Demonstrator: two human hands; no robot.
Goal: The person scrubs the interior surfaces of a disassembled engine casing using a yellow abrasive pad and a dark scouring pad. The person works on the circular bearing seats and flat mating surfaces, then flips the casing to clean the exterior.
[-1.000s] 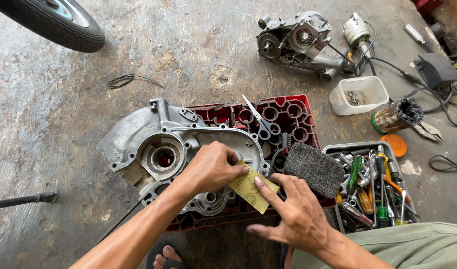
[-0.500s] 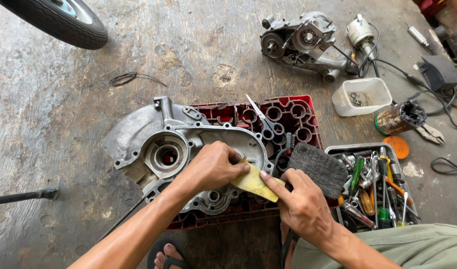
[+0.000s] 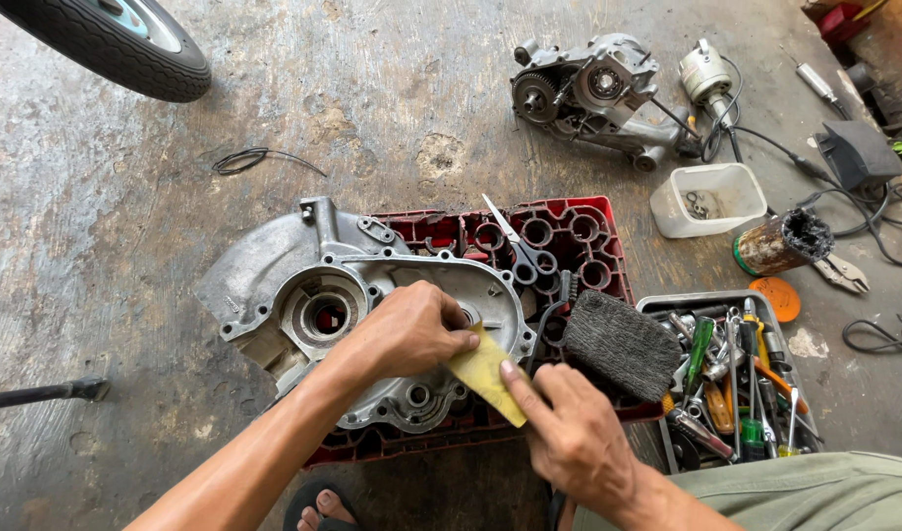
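A grey metal engine case half [image 3: 303, 295] lies on a red plastic crate [image 3: 579, 236] on the concrete floor. My left hand [image 3: 407, 329] rests on the case and pinches the upper edge of a yellow sheet of sandpaper [image 3: 485, 374]. My right hand [image 3: 574, 433] holds the lower right edge of the same sheet with fingers and thumb. The sheet is stretched between both hands over the case's right side. A dark wire brush pad [image 3: 623, 344] lies on the crate just right of my right hand. Scissors [image 3: 520, 251] lie on the crate behind.
A tray of screwdrivers and tools [image 3: 736, 383] sits at right. Behind are another engine block [image 3: 593, 98], a white tub [image 3: 706, 202], a rusty can [image 3: 780, 244], pliers [image 3: 844, 273], cables and a tyre [image 3: 116, 44]. A black rod [image 3: 38, 395] lies at left. My sandalled foot [image 3: 323, 509] is below.
Both hands have drawn closer together on the sandpaper, and my right hand has slid up and left along the sheet. The camera view shifted slightly.
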